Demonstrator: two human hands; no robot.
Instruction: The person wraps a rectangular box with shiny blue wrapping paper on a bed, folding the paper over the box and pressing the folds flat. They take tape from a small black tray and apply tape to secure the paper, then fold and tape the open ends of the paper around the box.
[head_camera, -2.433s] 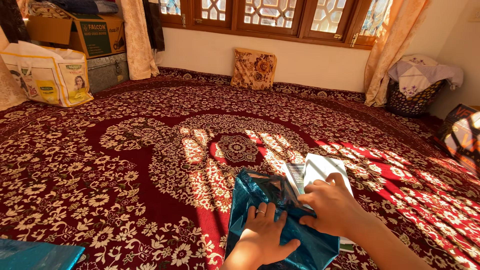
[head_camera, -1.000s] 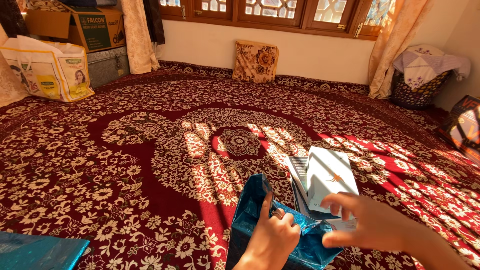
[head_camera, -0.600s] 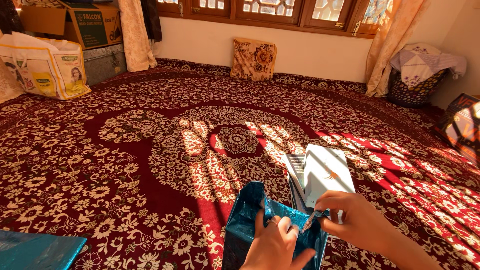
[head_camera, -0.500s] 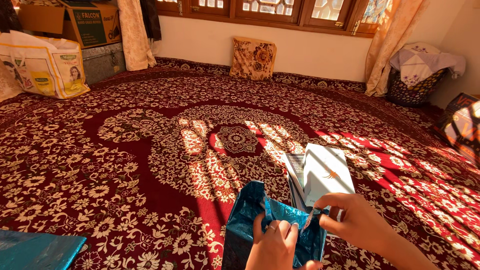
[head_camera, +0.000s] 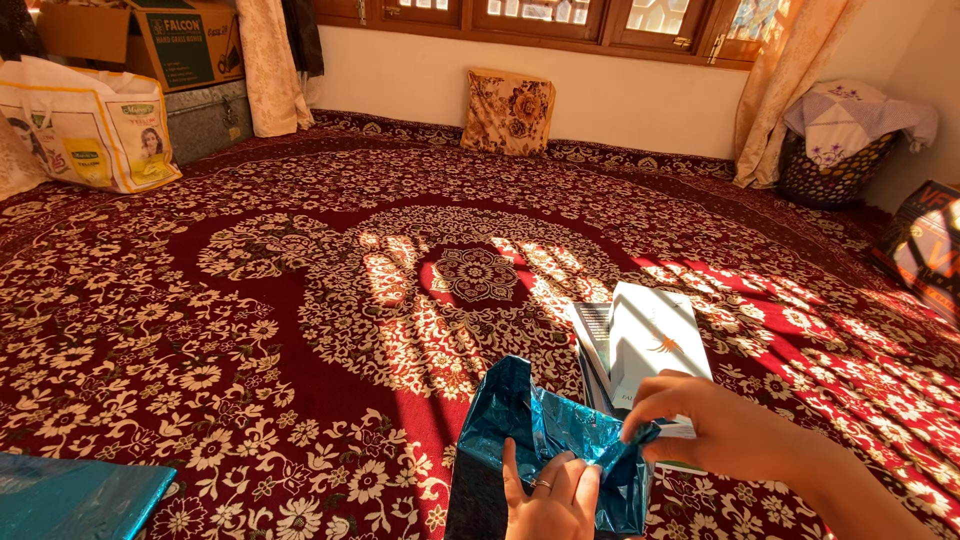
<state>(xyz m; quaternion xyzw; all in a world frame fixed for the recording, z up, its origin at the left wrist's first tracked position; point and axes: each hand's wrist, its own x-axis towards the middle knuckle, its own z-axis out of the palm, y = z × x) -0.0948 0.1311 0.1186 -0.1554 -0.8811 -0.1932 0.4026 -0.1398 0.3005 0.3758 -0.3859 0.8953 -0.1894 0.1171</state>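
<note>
Right hand (head_camera: 725, 430) lower beside books (head_camera: 645, 345)

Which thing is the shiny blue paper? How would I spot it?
Find the big red flowered carpet and look at its near edge, by the white book. There the left hand and right hand hold the shiny blue paper. It alone is crinkled, glossy and standing up, unlike the flat blue sheet at left.
</note>
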